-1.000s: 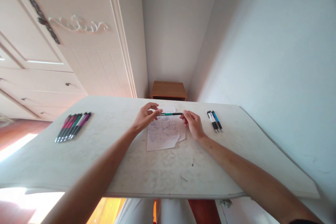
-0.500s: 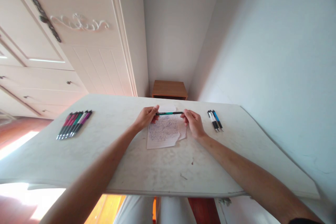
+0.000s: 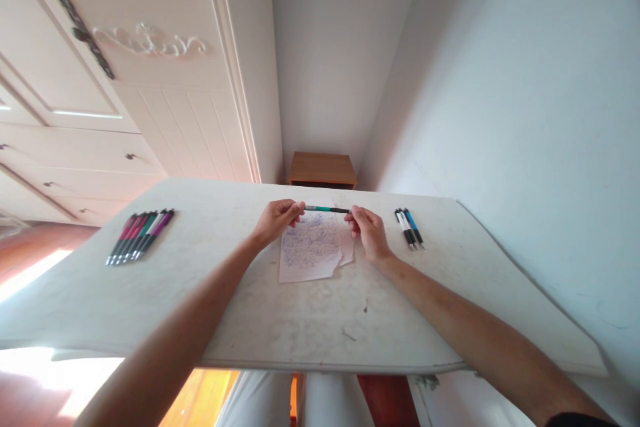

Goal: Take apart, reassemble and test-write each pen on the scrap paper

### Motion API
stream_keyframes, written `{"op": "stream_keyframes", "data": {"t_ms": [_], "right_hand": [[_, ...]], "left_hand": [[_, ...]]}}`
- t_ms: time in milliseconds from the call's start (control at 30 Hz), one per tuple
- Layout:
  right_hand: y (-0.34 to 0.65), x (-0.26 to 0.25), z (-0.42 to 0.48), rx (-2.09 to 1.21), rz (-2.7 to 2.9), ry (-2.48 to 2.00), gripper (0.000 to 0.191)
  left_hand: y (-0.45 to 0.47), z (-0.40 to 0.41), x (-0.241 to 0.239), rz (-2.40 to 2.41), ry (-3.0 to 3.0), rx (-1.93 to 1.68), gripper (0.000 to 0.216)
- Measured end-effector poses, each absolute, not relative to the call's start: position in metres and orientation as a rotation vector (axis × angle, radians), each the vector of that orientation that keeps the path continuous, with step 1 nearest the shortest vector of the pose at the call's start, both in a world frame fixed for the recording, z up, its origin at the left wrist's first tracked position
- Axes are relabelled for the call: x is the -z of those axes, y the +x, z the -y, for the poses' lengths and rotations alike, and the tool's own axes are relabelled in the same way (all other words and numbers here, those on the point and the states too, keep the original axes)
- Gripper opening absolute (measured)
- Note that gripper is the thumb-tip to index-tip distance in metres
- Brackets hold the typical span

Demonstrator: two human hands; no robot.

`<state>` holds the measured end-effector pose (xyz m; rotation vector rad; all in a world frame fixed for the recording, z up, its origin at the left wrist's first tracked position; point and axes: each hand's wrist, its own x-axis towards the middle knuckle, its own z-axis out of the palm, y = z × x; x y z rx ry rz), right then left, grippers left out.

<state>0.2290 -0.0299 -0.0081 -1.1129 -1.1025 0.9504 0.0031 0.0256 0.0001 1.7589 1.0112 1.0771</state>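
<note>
A green pen with a black grip is stretched level between my two hands. My left hand pinches its left end, and my right hand pinches the black end on the right. Beneath the pen lie sheets of paper, the top one covered in dense blue scribble, with a torn right edge. Right of my right hand, a blue pen and white pens lie side by side. Farther left rests a row of several pens in red, green, white and purple, all with black grips.
All of this lies on a pale, stained table. Behind its far edge stands a small wooden cabinet. A white wardrobe rises at the left, and a pale wall borders the right side.
The pen's left end has risen slightly, and a pale marking now shows on the barrel near my left fingers. Both hands keep their pinch.
</note>
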Motion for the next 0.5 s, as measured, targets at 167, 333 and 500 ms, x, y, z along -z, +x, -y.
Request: {"op": "stream_keyframes", "data": {"t_ms": [167,333,500], "right_hand": [[0.2292,0.0076,0.0301,-0.953,1.092,-1.122,0.043],[0.2296,0.0088,0.0296,-0.962,1.085,-1.114,0.042],[0.2289,0.0083,0.0299,-0.957,1.084,-1.111,0.042]], "left_hand": [[0.0027,-0.0242,0.0011,-0.977,1.704,-1.092,0.062],[0.0016,-0.0234,-0.0007,-0.912,1.705,-1.151,0.062],[0.0016,-0.0254,-0.0009,-0.998,1.816,-1.100,0.037]]}}
